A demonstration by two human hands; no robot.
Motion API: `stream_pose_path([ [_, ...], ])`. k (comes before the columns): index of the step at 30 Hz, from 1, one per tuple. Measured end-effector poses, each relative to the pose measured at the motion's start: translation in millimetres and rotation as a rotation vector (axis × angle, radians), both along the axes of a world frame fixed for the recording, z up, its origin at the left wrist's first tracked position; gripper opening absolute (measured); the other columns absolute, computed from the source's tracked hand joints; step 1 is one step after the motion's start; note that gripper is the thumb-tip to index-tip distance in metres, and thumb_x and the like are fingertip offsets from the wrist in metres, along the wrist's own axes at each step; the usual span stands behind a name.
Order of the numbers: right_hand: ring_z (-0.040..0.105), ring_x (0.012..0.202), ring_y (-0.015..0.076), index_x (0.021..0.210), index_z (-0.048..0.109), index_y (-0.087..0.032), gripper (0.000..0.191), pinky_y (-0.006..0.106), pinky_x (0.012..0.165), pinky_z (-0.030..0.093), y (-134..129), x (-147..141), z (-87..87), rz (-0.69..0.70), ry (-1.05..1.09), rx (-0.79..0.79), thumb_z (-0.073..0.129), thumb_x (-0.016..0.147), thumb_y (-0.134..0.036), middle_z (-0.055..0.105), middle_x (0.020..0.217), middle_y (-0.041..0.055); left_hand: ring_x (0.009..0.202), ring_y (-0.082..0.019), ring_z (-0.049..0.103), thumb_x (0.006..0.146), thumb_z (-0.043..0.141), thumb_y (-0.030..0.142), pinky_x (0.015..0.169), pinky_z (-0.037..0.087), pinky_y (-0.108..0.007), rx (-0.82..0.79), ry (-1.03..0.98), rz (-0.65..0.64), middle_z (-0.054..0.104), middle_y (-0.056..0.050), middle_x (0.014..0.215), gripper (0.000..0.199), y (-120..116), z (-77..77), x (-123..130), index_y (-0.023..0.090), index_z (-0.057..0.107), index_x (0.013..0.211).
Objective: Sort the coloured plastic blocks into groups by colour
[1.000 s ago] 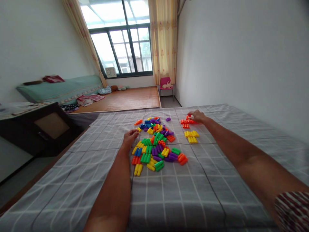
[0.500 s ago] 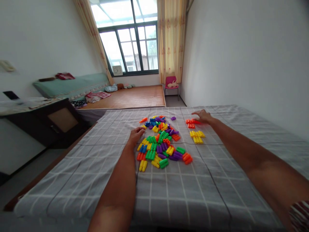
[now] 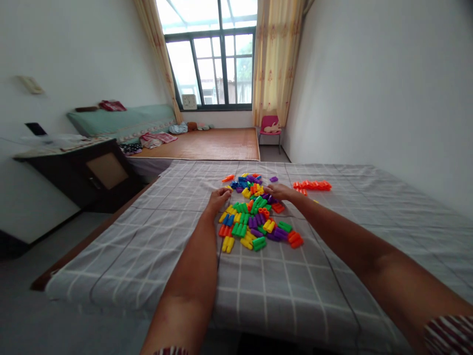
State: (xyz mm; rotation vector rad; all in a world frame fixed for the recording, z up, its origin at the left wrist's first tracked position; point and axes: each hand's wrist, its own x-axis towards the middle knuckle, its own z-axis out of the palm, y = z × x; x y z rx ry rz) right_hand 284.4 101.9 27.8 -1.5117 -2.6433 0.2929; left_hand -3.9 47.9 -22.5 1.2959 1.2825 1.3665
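1. Your left hand (image 3: 219, 198) pinches a yellow piece (image 3: 229, 188), left of the pile (image 3: 241, 230); long axis unclear.
2. Orange-yellow cluster (image 3: 255, 190): just left of your right hand (image 3: 280, 192), the nearer; its grip, cannot tell.

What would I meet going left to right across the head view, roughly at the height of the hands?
Dark cabinet → left hand → yellow blocks between the hands → right hand → row of orange blocks.
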Motion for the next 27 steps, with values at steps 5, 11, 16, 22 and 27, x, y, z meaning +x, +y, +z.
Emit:
stream_pose_path([
  [5, 0.064, 0.091, 0.0177, 0.108, 0.067, -0.020, 0.037, 0.029, 0.083, 0.050, -21, -39, 2.9, 0.187, 0.304, -0.022, 0.036, 0.097, -0.039, 0.071, 0.104, 0.0049, 0.078, -0.016, 0.062, 0.065, 0.071, 0.048, 0.067, 0.047, -0.025, 0.009, -0.031, 0.020, 0.070, -0.006, 0.088, 0.043, -2, 4.2, 1, 0.014, 0.071, 0.091],
  [11, 0.063, 0.102, 0.0174, 0.120, 0.062, -0.021, 0.041, 0.032, 0.085, 0.052, -36, -23, 14.2, 0.240, 0.539, -0.106, 0.033, 0.098, -0.039, 0.067, 0.117, 0.0060, 0.078, -0.017, 0.063, 0.074, 0.064, 0.042, 0.067, 0.049, -0.027, 0.087, 0.032, -0.049, 0.071, -0.007, 0.096, 0.051, -2, 6.7, 7, 0.015, 0.065, 0.117],
  [16, 0.066, 0.096, 0.0213, 0.112, 0.067, -0.021, 0.029, 0.034, 0.086, 0.051, -33, 29, 12.4, 0.053, 0.209, -0.010, 0.058, 0.086, -0.029, 0.071, 0.108, 0.0086, 0.080, -0.017, 0.062, 0.075, 0.063, 0.037, 0.074, 0.049, -0.028, 0.108, 0.227, -0.074, 0.071, -0.004, 0.093, 0.041, 0, 7.5, 12, 0.016, 0.071, 0.110],
  [22, 0.069, 0.082, 0.0162, 0.110, 0.068, -0.024, 0.030, 0.026, 0.069, 0.057, -45, 36, -4.1, 0.135, 0.417, -0.317, 0.062, 0.082, -0.025, 0.071, 0.107, 0.0042, 0.100, -0.023, 0.062, 0.073, 0.068, 0.047, 0.083, 0.050, -0.032, 0.060, 0.186, -0.236, 0.070, -0.006, 0.109, 0.047, -13, 21.2, 22, 0.019, 0.071, 0.110],
  [27, 0.068, 0.076, 0.0131, 0.104, 0.068, -0.020, 0.024, 0.020, 0.056, 0.056, -37, 34, -4.7, 0.027, 0.667, -0.258, 0.054, 0.084, -0.020, 0.071, 0.102, 0.0047, 0.100, -0.025, 0.063, 0.076, 0.064, 0.053, 0.084, 0.050, -0.034, 0.044, 0.067, -0.216, 0.070, -0.010, 0.108, 0.048, -16, 23.4, 22, 0.015, 0.072, 0.104],
])
